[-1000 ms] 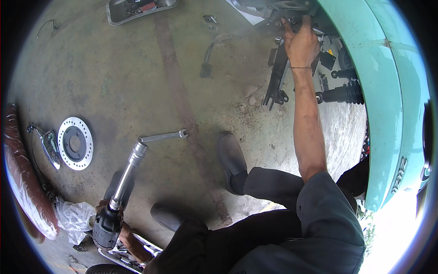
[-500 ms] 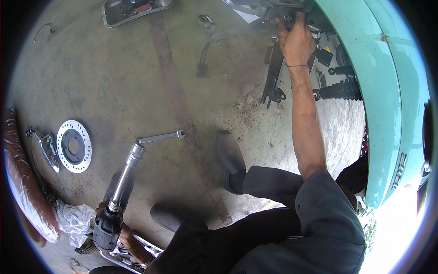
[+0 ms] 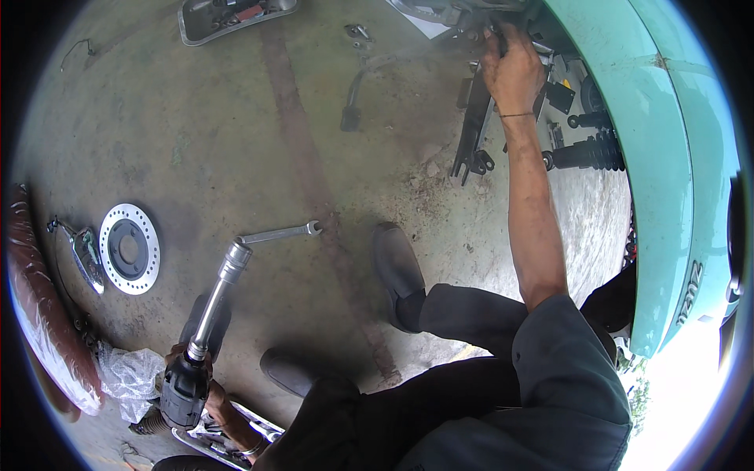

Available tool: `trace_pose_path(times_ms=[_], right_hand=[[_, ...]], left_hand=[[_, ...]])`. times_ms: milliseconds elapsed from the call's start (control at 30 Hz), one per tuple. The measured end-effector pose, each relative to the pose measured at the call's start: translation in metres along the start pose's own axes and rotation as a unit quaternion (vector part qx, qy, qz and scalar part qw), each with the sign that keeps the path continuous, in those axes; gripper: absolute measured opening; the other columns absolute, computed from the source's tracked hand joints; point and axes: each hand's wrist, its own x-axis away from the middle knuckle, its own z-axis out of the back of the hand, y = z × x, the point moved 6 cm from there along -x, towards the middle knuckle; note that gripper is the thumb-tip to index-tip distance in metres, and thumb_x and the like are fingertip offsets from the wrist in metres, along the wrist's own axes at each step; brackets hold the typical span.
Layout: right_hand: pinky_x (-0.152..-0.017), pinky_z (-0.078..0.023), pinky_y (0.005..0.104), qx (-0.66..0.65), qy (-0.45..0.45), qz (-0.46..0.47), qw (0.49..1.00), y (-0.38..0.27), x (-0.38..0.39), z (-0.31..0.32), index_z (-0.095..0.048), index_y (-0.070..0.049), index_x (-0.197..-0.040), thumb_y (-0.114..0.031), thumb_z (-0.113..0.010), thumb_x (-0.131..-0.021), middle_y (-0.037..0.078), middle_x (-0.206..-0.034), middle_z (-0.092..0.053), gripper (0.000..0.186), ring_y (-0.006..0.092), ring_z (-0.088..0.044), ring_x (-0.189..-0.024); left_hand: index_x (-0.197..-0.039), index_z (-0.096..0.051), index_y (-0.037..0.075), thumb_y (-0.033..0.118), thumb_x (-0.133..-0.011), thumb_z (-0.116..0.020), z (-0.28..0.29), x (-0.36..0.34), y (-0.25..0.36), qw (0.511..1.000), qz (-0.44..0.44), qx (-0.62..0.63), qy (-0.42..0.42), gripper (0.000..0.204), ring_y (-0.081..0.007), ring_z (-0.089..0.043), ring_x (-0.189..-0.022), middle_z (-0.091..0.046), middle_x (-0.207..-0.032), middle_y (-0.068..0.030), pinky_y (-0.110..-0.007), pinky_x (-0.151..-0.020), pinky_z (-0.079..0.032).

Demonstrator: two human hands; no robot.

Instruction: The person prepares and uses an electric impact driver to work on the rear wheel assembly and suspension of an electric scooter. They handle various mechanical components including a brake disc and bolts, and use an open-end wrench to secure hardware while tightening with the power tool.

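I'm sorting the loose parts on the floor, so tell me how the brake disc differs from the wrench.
The brake disc is a flat round ring with small holes and a dark centre; the wrench is a slim straight bar. The disc lies beside a chrome mirror; the wrench lies by the power tool's socket. Both are silvery metal on the concrete floor.

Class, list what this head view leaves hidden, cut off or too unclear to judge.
- Right hand: fingertips buried among dark, blurred parts under the turquoise body panel; grip unclear.
- Left hand: mostly covered by the black power tool it holds.
- Metal tray: cut off by the top rim.
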Motion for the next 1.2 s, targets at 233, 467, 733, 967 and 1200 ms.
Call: trace_pose_path(times_ms=[233, 467, 733, 967, 1200], right_hand=[[-0.075, -0.052, 0.0460, 0.013, -0.020, 0.011, 1.000, -0.006, -0.001, 0.004, -0.060, -0.003, -0.099, -0.027, -0.068, -0.084, 0.018, -0.096, -0.066, 0.029, 0.0383, -0.066, -0.086], [-0.074, -0.050, 0.0443, 0.000, -0.128, 0.063, 0.990, -0.063, 0.034, 0.005, -0.059, 0.001, -0.096, -0.022, -0.063, -0.088, 0.018, -0.088, -0.065, 0.024, 0.0345, -0.066, -0.080], [-0.100, -0.044, 0.0520, -0.332, -0.477, 0.276, 0.765, -0.239, 0.229, -0.014, -0.055, 0.002, -0.111, -0.022, -0.063, -0.090, 0.023, -0.120, -0.051, 0.033, 0.0376, -0.053, -0.115], [-0.103, -0.040, 0.0552, -0.269, -0.585, 0.188, 0.742, -0.269, 0.262, -0.050, -0.053, 0.005, -0.117, -0.018, -0.068, -0.086, 0.026, -0.120, -0.054, 0.042, 0.0410, -0.051, -0.119], [-0.087, -0.050, 0.0504, -0.213, -0.560, 0.256, 0.759, -0.252, 0.256, -0.036, -0.051, 0.007, -0.118, -0.012, -0.070, -0.078, 0.026, -0.101, -0.065, 0.048, 0.0399, -0.063, -0.103]], left_hand=[[-0.098, -0.055, 0.001, 0.019, -0.085, -0.066, 0.006, 0.001, -0.003, 0.998, -0.035, -0.052, -0.027, 0.025, -0.0219, -0.055, -0.083, -0.056, -0.092, -0.0087, -0.036, -0.073, -0.045], [-0.101, -0.057, 0.001, 0.018, -0.084, -0.067, 0.012, 0.005, -0.023, 0.996, -0.022, -0.090, -0.014, 0.026, -0.0218, -0.056, -0.088, -0.058, -0.095, -0.0092, -0.035, -0.078, -0.046], [-0.107, -0.057, 0.001, 0.015, -0.084, -0.069, 0.003, 0.019, -0.055, 1.000, 0.025, -0.010, -0.002, 0.030, -0.0236, -0.056, -0.096, -0.058, -0.103, -0.0110, -0.038, -0.083, -0.045], [-0.117, -0.057, 0.002, 0.020, -0.087, -0.071, -0.009, 0.020, 0.038, 0.988, -0.014, -0.041, 0.145, 0.039, -0.0257, -0.058, -0.100, -0.061, -0.109, -0.0115, -0.039, -0.088, -0.045], [-0.120, -0.057, 0.003, 0.026, -0.086, -0.073, -0.006, 0.006, -0.037, 0.976, -0.024, -0.213, 0.029, 0.044, -0.0252, -0.059, -0.103, -0.062, -0.114, -0.0099, -0.039, -0.091, -0.045]])
